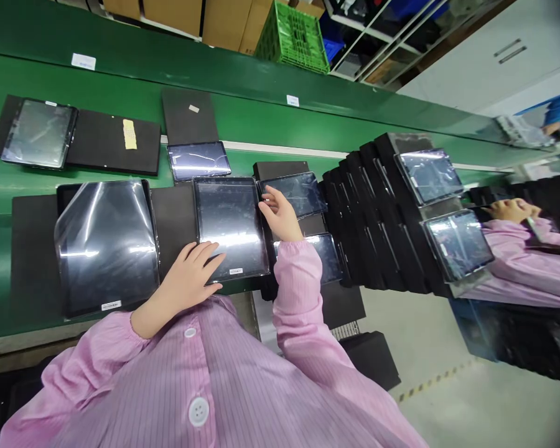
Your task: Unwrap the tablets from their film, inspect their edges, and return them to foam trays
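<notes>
In front of my body lies a tablet-sized screen panel (228, 218) with a dark, glossy face and a small white label at its near edge. My left hand (189, 277) rests on its near left corner, fingers spread. Over its right edge is my right hand (282, 214), fingers curled in toward the thumb; whatever they may pinch is too small to make out. Partly beneath that hand lies a smaller screen panel (295, 191), with another small panel (324, 255) nearer my right sleeve. To the left, a large panel (107, 249) carries loose, shiny clear film.
Black foam trays (373, 211) stand in a stacked row at right, two screens on top. Further back are a screen (40, 134), a dark board (114, 142) with a yellow note, and a green crate (294, 37). A co-worker's hands (511, 210) are at far right.
</notes>
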Demonstrator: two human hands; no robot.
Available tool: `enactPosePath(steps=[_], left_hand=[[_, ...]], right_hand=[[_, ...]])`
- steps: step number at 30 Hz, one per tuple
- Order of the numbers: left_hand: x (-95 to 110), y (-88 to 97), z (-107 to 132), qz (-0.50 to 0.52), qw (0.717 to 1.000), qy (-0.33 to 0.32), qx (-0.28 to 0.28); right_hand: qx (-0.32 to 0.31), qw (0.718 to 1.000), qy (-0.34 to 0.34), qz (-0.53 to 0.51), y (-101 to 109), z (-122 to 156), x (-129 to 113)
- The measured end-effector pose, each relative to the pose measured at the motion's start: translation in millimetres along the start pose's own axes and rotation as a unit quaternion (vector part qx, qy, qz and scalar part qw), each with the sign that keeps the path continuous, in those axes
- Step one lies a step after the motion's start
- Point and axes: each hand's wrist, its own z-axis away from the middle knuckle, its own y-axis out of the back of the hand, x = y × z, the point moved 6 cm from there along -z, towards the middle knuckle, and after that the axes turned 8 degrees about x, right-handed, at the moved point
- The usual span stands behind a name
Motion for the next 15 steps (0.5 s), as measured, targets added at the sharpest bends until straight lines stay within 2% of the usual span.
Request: enactPosePath(steps=[5, 7, 9, 12, 13, 15], left_hand=[[2.5, 6.7, -0.6, 0.035, 0.999, -0.019, 0.016], [4.1, 8.0, 0.3, 0.053, 0.998, -0.015, 0.01], [1.5, 9.6, 1.8, 0.069, 0.997, 0.029, 0.009], [-9.8, 14.4, 8.4, 0.083, 0.985, 0.147, 0.028], [-11.5, 16.1, 11.4, 0.085, 0.982, 0.166, 0.034], [-7.8, 19.2, 16.5, 0.091, 0.986, 0.137, 0.042]], right_hand=[[0.055, 0.997, -0.034, -0.039, 39.3, 58.0, 9.7], [0.079, 0.994, -0.064, -0.041, 47.8, 81.1, 10.8], [0.086, 0.988, -0.113, -0.061, 47.6, 102.3, 11.5], [0.075, 0.971, -0.195, -0.113, 35.6, 127.1, 9.1], [0.075, 0.966, -0.213, -0.126, 31.3, 132.4, 6.3], [0.075, 0.96, -0.227, -0.147, 23.2, 137.9, -3.0]])
